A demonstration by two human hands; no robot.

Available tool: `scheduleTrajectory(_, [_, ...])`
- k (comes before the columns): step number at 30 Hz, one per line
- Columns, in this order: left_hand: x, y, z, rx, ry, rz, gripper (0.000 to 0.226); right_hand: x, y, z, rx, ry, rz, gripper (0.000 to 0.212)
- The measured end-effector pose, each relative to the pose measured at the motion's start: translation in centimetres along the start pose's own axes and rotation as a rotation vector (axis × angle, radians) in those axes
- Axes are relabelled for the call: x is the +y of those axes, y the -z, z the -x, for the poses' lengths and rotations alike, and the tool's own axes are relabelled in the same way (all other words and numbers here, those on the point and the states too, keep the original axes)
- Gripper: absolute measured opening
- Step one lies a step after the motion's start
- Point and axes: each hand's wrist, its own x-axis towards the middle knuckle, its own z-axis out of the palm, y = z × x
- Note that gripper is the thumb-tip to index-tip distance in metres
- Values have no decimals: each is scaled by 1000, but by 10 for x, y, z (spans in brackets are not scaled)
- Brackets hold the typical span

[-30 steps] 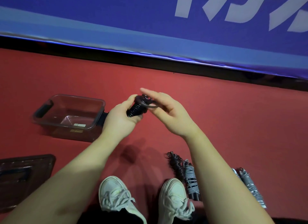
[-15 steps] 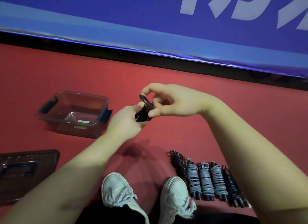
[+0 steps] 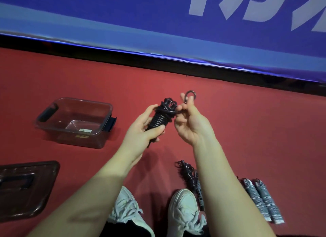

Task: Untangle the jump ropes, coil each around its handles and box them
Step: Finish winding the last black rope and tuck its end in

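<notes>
My left hand (image 3: 143, 129) grips a black jump rope (image 3: 159, 119) coiled tightly round its handles, held upright above the red floor. My right hand (image 3: 189, 124) pinches the loose end of that rope, which curls into a small loop (image 3: 190, 95) above my fingers. A clear plastic box (image 3: 53, 126) with dark latches stands open and empty on the floor to the left. Several coiled ropes lie in a row by my feet: a black one (image 3: 187, 173) and grey ones (image 3: 259, 199), partly hidden by my right forearm.
The box's dark lid (image 3: 26, 187) lies flat at the lower left. My two white shoes (image 3: 183, 208) are at the bottom centre. A blue banner (image 3: 158, 25) with white lettering runs along the far edge of the red floor.
My right hand has turned palm-up and pulled the rope's end out to the right, forming a loop above the fingers. The coiled bundle in my left hand now stands more upright.
</notes>
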Motion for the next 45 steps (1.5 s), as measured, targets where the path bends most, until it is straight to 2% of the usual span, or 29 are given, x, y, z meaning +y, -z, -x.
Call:
scheduleTrajectory(2, [-3, 2, 5, 5, -21, -45, 61, -9, 0, 1, 54, -33, 178, 21])
scheduleTrajectory(3, [-3, 1, 6, 20, -42, -91, 60, -13, 2, 0, 102, 5, 345, 19])
scheduleTrajectory(5, [-2, -3, 5, 81, -111, -199, 60, -14, 7, 1, 269, 185, 826, 25])
scheduleTrajectory(6, [-1, -6, 5, 101, -151, -271, 61, -12, 9, 1, 324, 253, 960, 26])
scheduleTrajectory(7, [0, -8, 4, 99, -188, -334, 61, -11, 12, 2, 328, 241, 966, 22])
scheduleTrajectory(9, [-1, -8, 4, 45, -195, -340, 62, -10, 16, 3, 224, 79, 834, 12])
scheduleTrajectory(12, [-5, -2, 6, -84, -101, -107, 62, -13, 20, 6, -23, -135, 791, 16])
scheduleTrajectory(14, [-4, 2, 6, -130, -69, -46, 62, -12, 21, 9, -159, -161, 742, 26])
scheduleTrajectory(16, [-1, 5, 4, -144, -53, -80, 63, -9, 23, 11, -217, -126, 708, 30])
scheduleTrajectory(21, [2, 7, 5, -86, -86, -372, 58, 2, 27, 10, -183, -19, 672, 34])
scheduleTrajectory(24, [-4, 8, 2, -151, -86, -518, 72, 8, 28, 9, -129, -4, 616, 30])
scheduleTrajectory(27, [-10, 9, 6, -156, -41, -534, 76, 17, 30, 9, -97, 9, 659, 23])
scheduleTrajectory(34, [-30, 17, 16, -164, 8, -500, 68, 40, 43, 13, -10, -15, 747, 29])
scheduleTrajectory(39, [-45, 17, 16, -13, 16, -668, 72, 51, 53, 15, 16, -36, 761, 26])
scheduleTrajectory(45, [-53, 19, 20, 22, 30, -737, 73, 64, 66, 19, -1, -107, 714, 25])
